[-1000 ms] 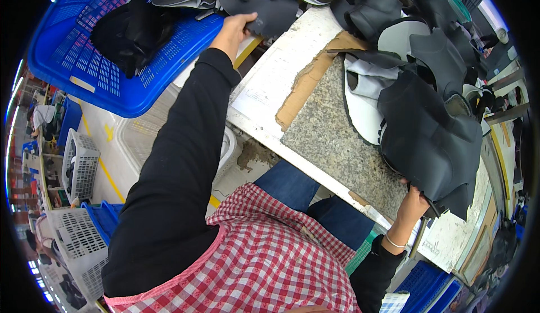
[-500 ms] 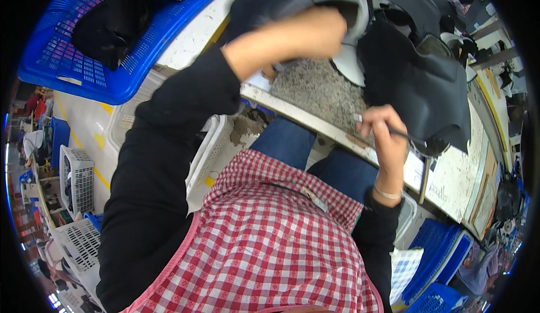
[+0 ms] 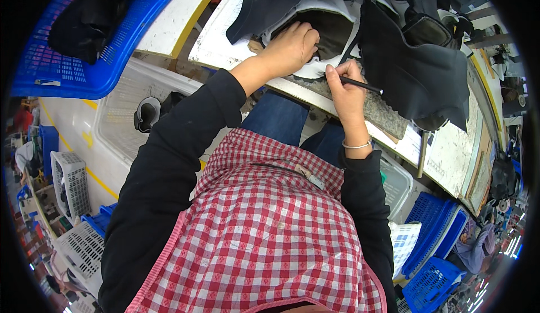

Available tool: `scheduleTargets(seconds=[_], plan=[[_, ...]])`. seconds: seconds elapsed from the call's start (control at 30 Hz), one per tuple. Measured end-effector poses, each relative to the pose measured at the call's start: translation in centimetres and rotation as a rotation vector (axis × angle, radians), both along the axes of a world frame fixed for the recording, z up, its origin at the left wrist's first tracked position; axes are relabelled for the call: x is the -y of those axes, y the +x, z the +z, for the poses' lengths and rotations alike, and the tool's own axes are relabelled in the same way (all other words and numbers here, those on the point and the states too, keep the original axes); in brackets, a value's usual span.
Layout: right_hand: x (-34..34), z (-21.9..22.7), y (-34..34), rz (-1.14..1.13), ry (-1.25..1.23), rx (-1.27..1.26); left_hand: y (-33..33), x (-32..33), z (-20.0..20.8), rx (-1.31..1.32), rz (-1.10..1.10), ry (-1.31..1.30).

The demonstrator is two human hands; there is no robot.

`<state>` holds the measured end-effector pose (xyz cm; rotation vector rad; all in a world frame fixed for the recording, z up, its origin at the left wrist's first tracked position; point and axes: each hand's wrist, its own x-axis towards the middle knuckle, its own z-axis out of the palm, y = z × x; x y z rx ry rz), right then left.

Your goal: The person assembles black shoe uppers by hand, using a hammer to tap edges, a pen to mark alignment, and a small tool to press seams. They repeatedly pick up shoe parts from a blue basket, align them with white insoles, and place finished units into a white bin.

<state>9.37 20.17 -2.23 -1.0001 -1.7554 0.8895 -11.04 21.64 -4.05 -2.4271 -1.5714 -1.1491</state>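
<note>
A black shoe upper with a white inner edge lies over the near side of the bench, its dark opening turned toward me. My left hand reaches over that opening with curled fingers and grips its near edge. My right hand is close by on the right, closed round a slim black pen-like tool. Its tip points toward the upper's white edge, but I cannot tell whether it touches. Just right of that hand, another large black upper rests on the bench.
The bench has a white edge and a rough grey work board. More black pieces are heaped at the back right. A blue basket holding black pieces stands at left, with a white crate below. Blue baskets are stacked lower right.
My left hand has drawn nearer and lower, turning the upper so its opening faces me. My right hand has moved left and up with the pen-like tool, close to the white edge.
</note>
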Motion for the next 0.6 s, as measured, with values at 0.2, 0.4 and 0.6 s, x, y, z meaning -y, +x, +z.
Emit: scheduleTargets(seconds=[0.2, 0.4, 0.6], plan=[[-0.1, -0.2, -0.2, -0.016, 0.062, 0.149, 0.0, 0.5, 0.1, 0.025, 0.007, 0.025], [-0.3, -0.3, -0.2, -0.011, -0.006, 0.115, 0.0, 0.0, -0.4, 0.034, 0.014, 0.042], [-0.1, -0.3, 0.6, 0.03, -0.003, 0.047, 0.5, 1.7, 2.3, 0.119, 0.038, -0.101]])
